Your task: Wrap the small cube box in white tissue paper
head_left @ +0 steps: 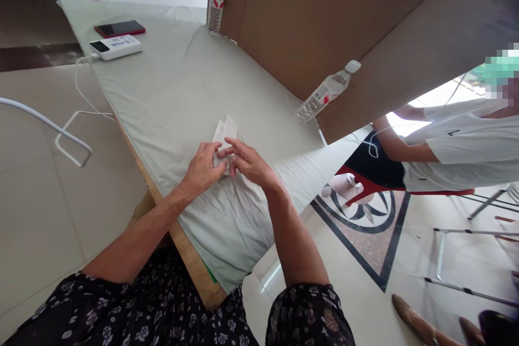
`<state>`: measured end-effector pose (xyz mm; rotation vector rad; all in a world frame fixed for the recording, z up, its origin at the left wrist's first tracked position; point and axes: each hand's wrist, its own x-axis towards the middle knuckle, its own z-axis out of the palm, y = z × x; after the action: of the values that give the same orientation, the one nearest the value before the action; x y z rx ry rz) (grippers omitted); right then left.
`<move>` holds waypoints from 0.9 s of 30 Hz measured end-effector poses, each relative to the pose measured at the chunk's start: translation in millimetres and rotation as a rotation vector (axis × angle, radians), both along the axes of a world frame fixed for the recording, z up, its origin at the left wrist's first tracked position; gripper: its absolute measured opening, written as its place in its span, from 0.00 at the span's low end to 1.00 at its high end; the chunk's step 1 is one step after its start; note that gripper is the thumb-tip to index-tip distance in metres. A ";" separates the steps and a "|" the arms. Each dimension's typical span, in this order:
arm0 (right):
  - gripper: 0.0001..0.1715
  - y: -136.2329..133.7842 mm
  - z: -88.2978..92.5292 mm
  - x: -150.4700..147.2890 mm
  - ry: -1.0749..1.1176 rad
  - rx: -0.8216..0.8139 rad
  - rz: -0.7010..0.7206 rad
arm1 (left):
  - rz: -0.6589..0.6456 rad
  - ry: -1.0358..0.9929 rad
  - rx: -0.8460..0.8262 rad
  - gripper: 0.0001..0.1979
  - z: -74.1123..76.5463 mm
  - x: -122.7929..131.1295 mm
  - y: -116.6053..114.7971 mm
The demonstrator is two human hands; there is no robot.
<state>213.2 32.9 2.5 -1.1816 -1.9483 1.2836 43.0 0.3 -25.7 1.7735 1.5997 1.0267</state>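
Note:
A crumpled white tissue (225,128) lies on the pale green tablecloth near the table's front corner, partly covered by both hands. From its left side, my left hand (203,167) grips the tissue, the thumb pressing its near part and the fingers curled at its edge. Opposite, my right hand (252,165) has bent fingers reaching over the tissue, with the thumb low at its right edge. The fingertips of both hands nearly meet. Whatever may be inside the folds is hidden.
A large cardboard panel (292,21) stands along the right side, with one upright water bottle (216,2) and one tilted bottle (326,94) against it. A phone (120,28) and cabled white power bank (116,47) lie far left. A person (466,146) sits beyond the panel.

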 end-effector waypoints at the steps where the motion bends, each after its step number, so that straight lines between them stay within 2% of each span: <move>1: 0.33 2.4 -3.3 3.8 0.071 -0.019 -0.085 | -0.006 0.007 0.001 0.25 -0.4 1.0 -0.2; 4: 0.27 8.7 -12.5 14.1 0.190 -0.080 -0.447 | -0.016 0.027 0.022 0.29 -0.7 2.1 -2.2; 6: 0.28 13.9 -15.6 16.1 0.194 -0.199 -0.550 | -0.028 0.045 0.044 0.29 -0.6 2.5 -4.3; 8: 0.27 21.6 -16.0 12.0 0.194 -0.314 -0.539 | -0.038 0.071 0.071 0.29 -0.8 3.1 -6.5; 10: 0.23 31.7 -15.1 3.2 0.208 -0.357 -0.495 | -0.037 0.100 0.097 0.28 -1.5 3.9 -7.8; 14: 0.14 52.9 -14.7 -15.6 0.172 -0.324 -0.414 | -0.043 0.140 0.110 0.22 -2.8 4.1 -6.9; 17: 0.15 61.7 -17.8 -21.8 0.144 -0.300 -0.362 | -0.049 0.145 0.080 0.18 -2.3 3.1 -5.2; 23: 0.18 58.2 -24.8 -20.0 0.255 -0.159 -0.281 | -0.040 0.129 0.049 0.19 -1.0 2.9 -4.7; 27: 0.19 50.2 -23.8 -21.1 0.325 -0.123 -0.269 | -0.039 0.117 0.049 0.18 -2.0 2.2 -3.8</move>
<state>192.1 83.1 -21.3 -1.1625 -1.4452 1.3668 45.2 -3.5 -27.6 1.9216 1.6147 0.9675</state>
